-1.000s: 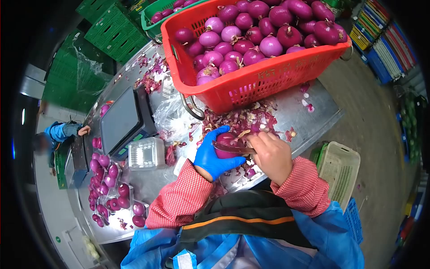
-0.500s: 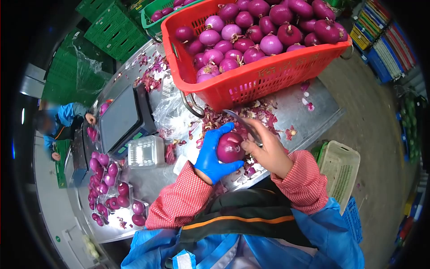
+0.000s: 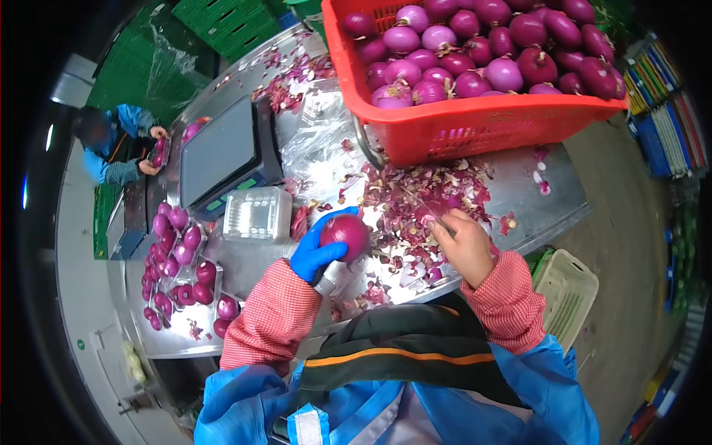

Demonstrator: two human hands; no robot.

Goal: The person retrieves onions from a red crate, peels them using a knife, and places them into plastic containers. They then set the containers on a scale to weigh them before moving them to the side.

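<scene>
My left hand (image 3: 311, 256), in a blue glove, is wrapped round a smooth red onion (image 3: 346, 236) above the near part of the metal table. To its right, my bare right hand (image 3: 463, 245) is closed on a knife (image 3: 417, 199), whose blurred blade points away to the upper left. A pinkish bit of peel (image 3: 428, 219) shows by the thumb and blade. Beneath that hand lies a heap of onion skins (image 3: 415, 252). The knife and the onion are apart.
A red crate (image 3: 475, 130) full of red onions stands at the back. Left are a scale (image 3: 222, 159), a clear plastic box (image 3: 257, 215) and packed onions (image 3: 178, 256). A co-worker (image 3: 126, 144) holds a pack. A pale basket (image 3: 567, 297) sits at right.
My hands have parted: the left moved left with the onion, the right moved right with the knife, off the onion. The co-worker now holds a pack. The view has shifted.
</scene>
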